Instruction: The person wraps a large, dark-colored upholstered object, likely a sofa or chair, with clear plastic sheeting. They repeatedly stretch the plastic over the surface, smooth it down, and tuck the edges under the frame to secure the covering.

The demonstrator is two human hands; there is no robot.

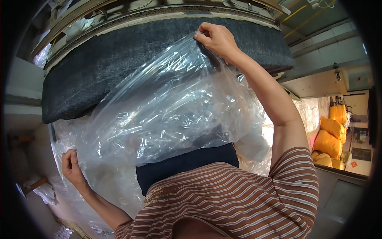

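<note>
A large clear plastic sheet or bag (pixel 175 107) stretches slantwise between my hands, wrinkled and shiny; whether it is one layer or two I cannot tell. My right hand (pixel 217 39), raised at the far side, pinches its upper corner in front of a dark padded surface. Low at the left, my left hand (pixel 72 167) has its fingers closed on the sheet's lower left edge. Between my body and the dark padding (pixel 107 67), the plastic hangs in front of me, its lower edge over dark blue cloth (pixel 187 163) at my waist.
Behind the long dark padding runs a machine rail (pixel 167 18) with metal bars. More clear plastic (pixel 115 183) lies below and to the left. At the right are a pale wooden panel (pixel 316 83) and, beyond an opening, stacked orange-yellow sacks (pixel 329 137).
</note>
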